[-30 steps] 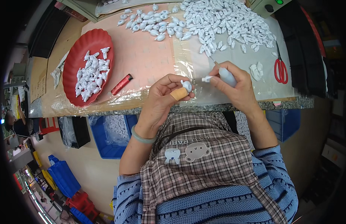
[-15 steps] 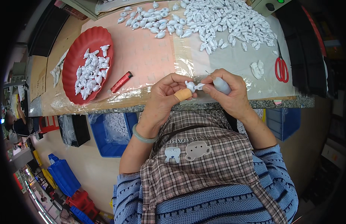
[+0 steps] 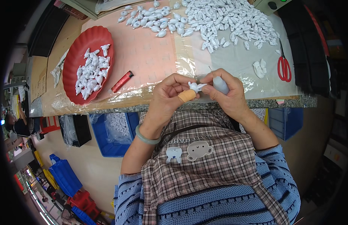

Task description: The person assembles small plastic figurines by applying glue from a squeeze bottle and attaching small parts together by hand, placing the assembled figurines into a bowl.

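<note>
Between my two hands, just over the table's front edge, is a small white plastic figure part [image 3: 195,87]. My left hand [image 3: 171,93] pinches it; an orange finger cover [image 3: 186,95] wraps the thumb. At its right side my right hand [image 3: 227,90] is closed, thumb and forefinger meeting at a slim white piece that touches the figure part. A translucent squeeze bottle [image 3: 221,85] with a thin needle tip is tucked in this same hand, the tip pointing away from me. The fingers partly hide where the two white pieces meet.
A red scalloped bowl [image 3: 69,48] of white figure parts stands at left, beside a red lighter-like stick [image 3: 122,81]. Rounded white parts [image 3: 155,22] and a big heap of slim ones [image 3: 234,22] lie at the back. Red-handled scissors [image 3: 284,69] and a crumpled white scrap [image 3: 260,68] lie right.
The slim piece has come closer against the figure part, and my right hand has shifted slightly left. The bottle tilts more upright. Both hands keep their grip.
</note>
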The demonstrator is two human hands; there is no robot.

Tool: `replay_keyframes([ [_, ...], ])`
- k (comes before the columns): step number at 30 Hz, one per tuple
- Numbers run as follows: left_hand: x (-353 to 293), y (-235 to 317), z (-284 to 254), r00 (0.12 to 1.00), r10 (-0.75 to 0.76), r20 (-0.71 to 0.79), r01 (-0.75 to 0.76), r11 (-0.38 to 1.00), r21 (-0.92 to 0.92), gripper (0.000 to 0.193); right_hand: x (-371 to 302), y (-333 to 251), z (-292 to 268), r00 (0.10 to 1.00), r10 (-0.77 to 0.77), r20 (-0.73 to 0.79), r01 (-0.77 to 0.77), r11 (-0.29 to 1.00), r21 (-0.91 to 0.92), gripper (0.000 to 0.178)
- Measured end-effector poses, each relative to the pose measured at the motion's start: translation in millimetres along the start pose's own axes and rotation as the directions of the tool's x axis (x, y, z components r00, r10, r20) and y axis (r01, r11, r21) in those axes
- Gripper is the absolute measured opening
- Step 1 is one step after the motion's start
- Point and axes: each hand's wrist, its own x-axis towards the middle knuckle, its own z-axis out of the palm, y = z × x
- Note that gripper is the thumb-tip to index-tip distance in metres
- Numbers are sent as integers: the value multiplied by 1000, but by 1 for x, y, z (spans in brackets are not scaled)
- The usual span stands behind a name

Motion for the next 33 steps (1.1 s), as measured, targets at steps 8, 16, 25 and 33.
replay_keyframes([
  [8,-2,-4,3,997,80,21,-82,991,109,24,-11,13,7,999,-21,-40,21,1000,19,9],
  [16,-6,-13,10,980,198,27,-200,970,139,24,-24,19,19,983,-65,-173,72,997,36,12],
  [25,-12,-11,4,962,264,75,-274,929,248,26,-27,18,26,981,-121,-152,128,991,37,10],
  [33,-7,-1,0,989,144,23,-146,975,170,23,-14,7,24,985,59,-160,-43,994,103,10],
])
